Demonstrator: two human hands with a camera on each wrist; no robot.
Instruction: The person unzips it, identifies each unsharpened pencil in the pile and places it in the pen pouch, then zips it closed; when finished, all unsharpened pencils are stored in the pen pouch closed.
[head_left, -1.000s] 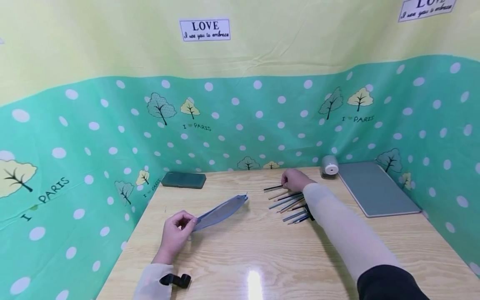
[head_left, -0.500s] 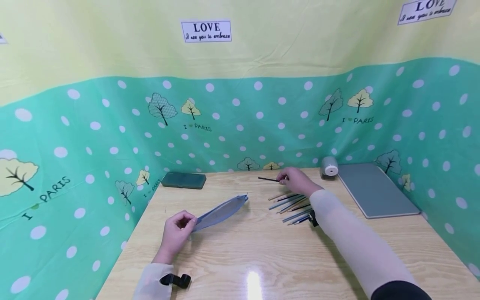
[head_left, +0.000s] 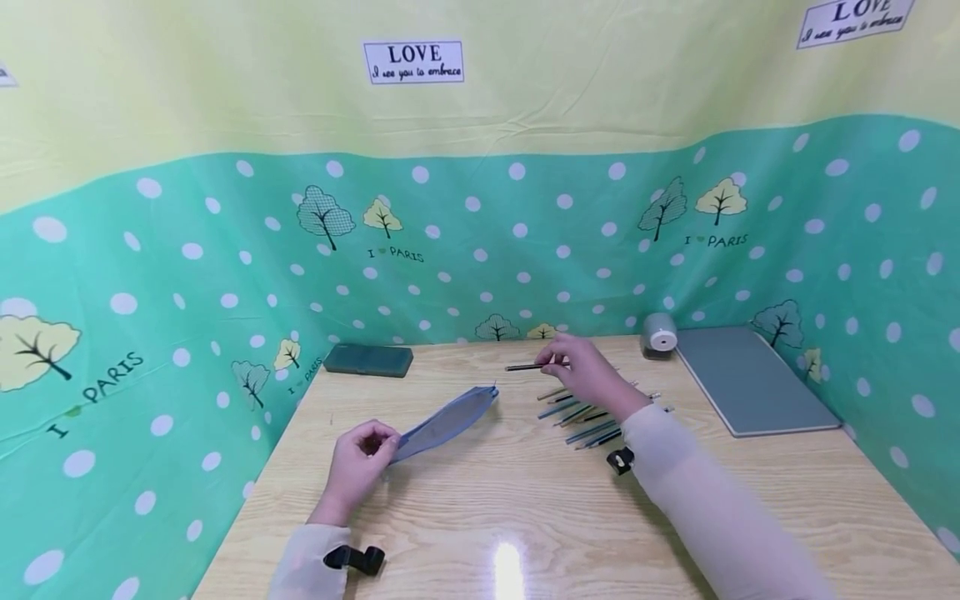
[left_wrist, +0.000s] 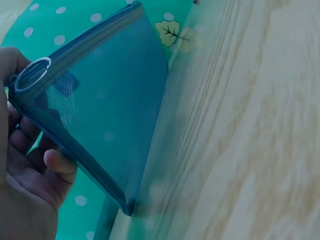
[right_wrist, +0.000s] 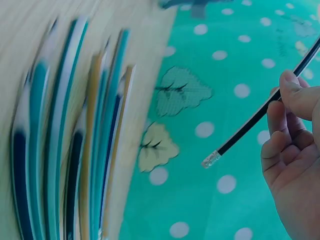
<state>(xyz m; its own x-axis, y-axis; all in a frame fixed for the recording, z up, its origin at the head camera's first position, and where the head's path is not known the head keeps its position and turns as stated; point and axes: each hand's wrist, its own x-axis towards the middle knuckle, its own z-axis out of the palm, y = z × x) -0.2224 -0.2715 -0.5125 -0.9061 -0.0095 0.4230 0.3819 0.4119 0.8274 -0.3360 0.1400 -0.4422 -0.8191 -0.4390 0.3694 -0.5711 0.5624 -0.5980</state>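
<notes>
1. One dark pencil (right_wrist: 246, 124) up in the air, clear of the tabletop (head_left: 450, 517), and a whole spread of loose pencils (right_wrist: 89, 145) left lying there.
2. Early going, by the look of it: no pencil to be made out through the blue mesh pouch (head_left: 448, 418), and plenty outside it. Exact count past telling, with the right sleeve (head_left: 697, 492) across part of the spread.
3. Over to the right hand (head_left: 588, 373): pinching that dark pencil between thumb and fingertips, other fingers bent in towards the palm.
4. Poised above the far side of the spread, holding the pencil slantwise in the right wrist view, eraser end (right_wrist: 211, 159) poking out free past the fingertips.
5. Across to the left hand (head_left: 354, 467): gripping the pouch by its near end, close by the ring pull (left_wrist: 49, 64) of the zip (left_wrist: 90, 46). Zip drawn shut or not? Cannot tell from here.
6. Reaching out from that grip towards mid-table, far corner aimed roughly at the right hand: the pouch. Near the held pencil's free end in the head view, but apart, no contact.
7. Untouched at the back: dark green case (head_left: 368, 361) on the left, grey board (head_left: 757, 383) on the right.
</notes>
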